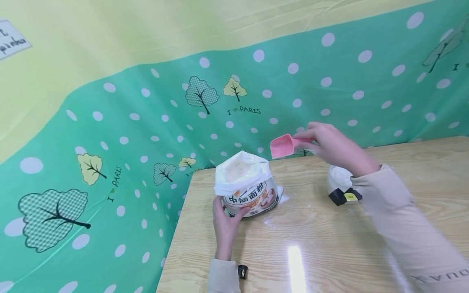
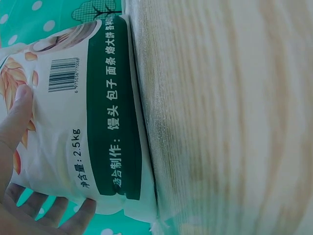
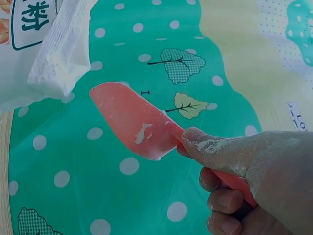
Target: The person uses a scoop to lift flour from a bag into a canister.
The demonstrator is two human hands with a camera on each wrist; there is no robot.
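An opened flour bag [image 1: 253, 197] stands on the table, its white top folded outward and pale flour [image 1: 238, 171] showing inside. My left hand [image 1: 228, 224] grips the lower left of the bag, thumb [image 2: 19, 105] on the printed front and fingers around the side. Up and to the right of the bag's mouth, my right hand [image 1: 324, 142] holds a pink scoop [image 1: 282, 146] by its handle. In the right wrist view white powder clings to the scoop [image 3: 139, 122] and to the thumb. A rounded white thing [image 1: 338, 178] lies below the right wrist, partly hidden by the arm.
The wood-grain table [image 1: 278, 252] has white powder specks to the right of the bag. A green and yellow patterned cloth [image 1: 165, 134] hangs behind the table and along its left side. Black devices [image 1: 242, 272] sit at both wrists.
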